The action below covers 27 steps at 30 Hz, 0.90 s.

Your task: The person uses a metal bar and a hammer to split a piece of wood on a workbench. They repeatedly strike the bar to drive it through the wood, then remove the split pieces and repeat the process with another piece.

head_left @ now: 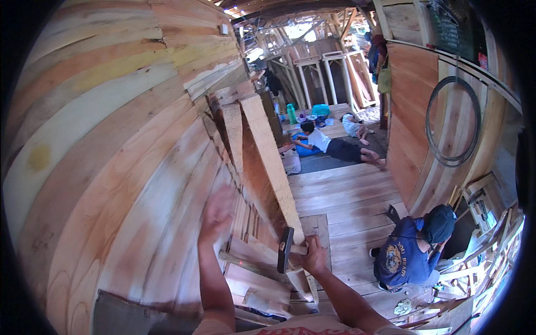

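Black-headed hammer (286,249) in the right hand (315,257), fingers clamped round its handle, blurred left hand (217,212) near plank wall (134,184), fingers apart.

dark matt metal hammer head (285,249), rough sawn wooden beam (272,164), smooth wooden plank wall (131,190), cloth cap (439,223)

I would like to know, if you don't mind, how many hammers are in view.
1: the black-headed hammer, held in the right hand. Others may be hidden behind the pale timber.
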Available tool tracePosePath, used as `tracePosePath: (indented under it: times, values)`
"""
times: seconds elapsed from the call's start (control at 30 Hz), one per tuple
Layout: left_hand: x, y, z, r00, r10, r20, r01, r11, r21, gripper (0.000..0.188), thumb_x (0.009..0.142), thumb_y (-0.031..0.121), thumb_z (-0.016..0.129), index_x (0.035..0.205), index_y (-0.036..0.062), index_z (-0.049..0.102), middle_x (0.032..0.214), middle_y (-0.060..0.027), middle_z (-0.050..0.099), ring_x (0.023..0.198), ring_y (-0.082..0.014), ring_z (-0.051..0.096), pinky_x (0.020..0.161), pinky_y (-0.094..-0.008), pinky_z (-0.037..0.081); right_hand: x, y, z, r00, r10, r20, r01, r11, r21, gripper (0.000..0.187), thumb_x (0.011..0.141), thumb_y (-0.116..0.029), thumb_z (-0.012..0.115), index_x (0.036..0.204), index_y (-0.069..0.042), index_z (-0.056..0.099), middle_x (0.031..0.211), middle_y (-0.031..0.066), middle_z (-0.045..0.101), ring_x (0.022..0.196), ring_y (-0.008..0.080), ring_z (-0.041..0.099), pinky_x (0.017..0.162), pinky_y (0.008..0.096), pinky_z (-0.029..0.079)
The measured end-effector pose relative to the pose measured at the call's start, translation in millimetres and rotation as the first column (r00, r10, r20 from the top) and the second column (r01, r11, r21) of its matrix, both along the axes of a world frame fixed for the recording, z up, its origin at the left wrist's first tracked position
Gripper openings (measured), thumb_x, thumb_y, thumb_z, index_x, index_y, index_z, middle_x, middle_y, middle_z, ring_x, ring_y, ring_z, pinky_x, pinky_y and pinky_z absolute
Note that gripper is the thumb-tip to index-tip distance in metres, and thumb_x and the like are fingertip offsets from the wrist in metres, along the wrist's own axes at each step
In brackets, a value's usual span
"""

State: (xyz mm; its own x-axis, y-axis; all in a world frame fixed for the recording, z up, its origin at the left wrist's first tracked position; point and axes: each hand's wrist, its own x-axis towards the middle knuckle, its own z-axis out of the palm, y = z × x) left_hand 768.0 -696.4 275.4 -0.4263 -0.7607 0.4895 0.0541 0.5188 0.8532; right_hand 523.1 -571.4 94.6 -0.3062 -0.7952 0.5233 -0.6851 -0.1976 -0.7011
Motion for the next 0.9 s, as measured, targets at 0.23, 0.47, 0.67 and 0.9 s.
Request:
tracePosePath:
  times: [0.23,0.47,0.67,0.9]
  values:
    - [-72.6,78.5,143.3,0.692,0.719,0.061,-0.506,0.545,-0.668,0.083,0.073,0.023,0.077,0.139,0.0037,0.03,0.137,-0.0215,0.04,0.123,-0.0357,0.045,0.097,-0.0453,0.041,6.5,-3.4,6.8,0.994,0.104,-0.037,-0.094,0.976,0.194,0.067,0.065,-0.039,0.079,0.119,-0.013,0.049,0.109,0.0088,0.052,0.092,0.0322,0.06,0.065,0.0505,0.048]
    - [-92.9,75.8,163.3,0.511,0.855,0.088,-0.516,0.387,-0.764,0.08,0.071,0.025,0.078,0.134,0.0023,0.033,0.125,-0.0248,0.046,0.114,-0.0413,0.05,0.093,-0.046,0.044,-0.1,1.6,3.8,0.988,0.134,-0.073,-0.131,0.99,0.049,0.06,0.061,-0.034,0.082,0.104,-0.009,0.05,0.104,0.0116,0.051,0.086,0.0333,0.059,0.062,0.048,0.048]
    - [-94.7,70.4,161.0,0.582,0.794,0.179,-0.518,0.531,-0.671,0.075,0.077,0.012,0.066,0.14,0.0004,0.028,0.126,-0.0301,0.048,0.111,-0.0437,0.052,0.095,-0.0435,0.043,-18.9,12.6,8.6,0.974,0.208,-0.087,-0.193,0.969,0.154,0.065,0.062,-0.025,0.08,0.116,-0.009,0.047,0.11,0.0106,0.051,0.09,0.0331,0.061,0.067,0.047,0.05]
    - [-70.8,93.3,191.8,0.46,0.806,0.372,-0.28,0.53,-0.801,0.062,0.083,0.006,0.056,0.139,0.0,0.029,0.124,-0.0297,0.05,0.112,-0.0444,0.051,0.094,-0.0447,0.043,-27.9,4.3,1.1,0.973,0.153,-0.173,-0.143,0.987,0.073,0.064,0.065,-0.025,0.078,0.119,-0.01,0.047,0.102,0.0115,0.057,0.091,0.0336,0.062,0.068,0.0474,0.05]
